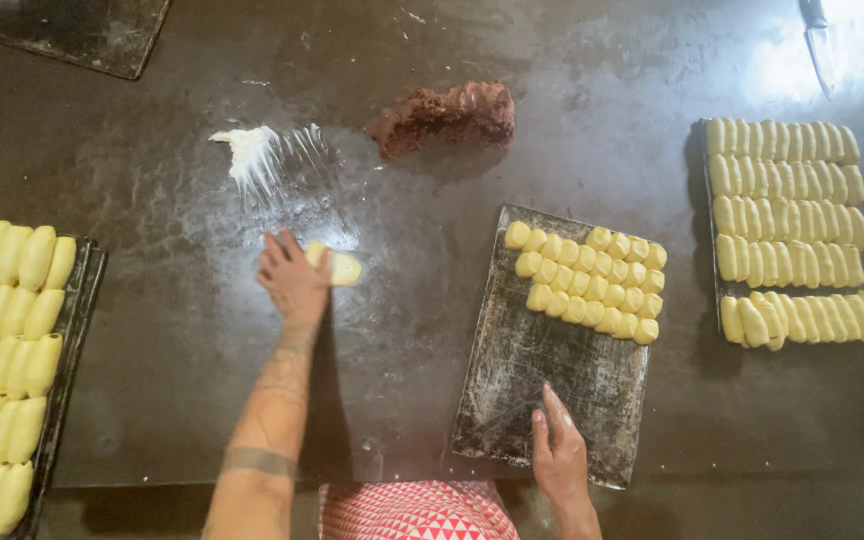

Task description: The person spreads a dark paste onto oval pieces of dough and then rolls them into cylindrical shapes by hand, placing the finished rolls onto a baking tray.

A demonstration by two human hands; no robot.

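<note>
Head view: left hand [293,280] presses dough piece [335,266], table [182,340] bare around

- I read this as a bakery's work room, not a home kitchen.
- A wide dark counter [572,120] fills my view, dusted with a flour smear [252,155] at upper left.
- Worn metal baking trays [542,370] carry rows of pale dough pieces [587,280]; full ones sit at the left and right edges.
- A brown filling lump [447,118] lies at top centre.
</note>
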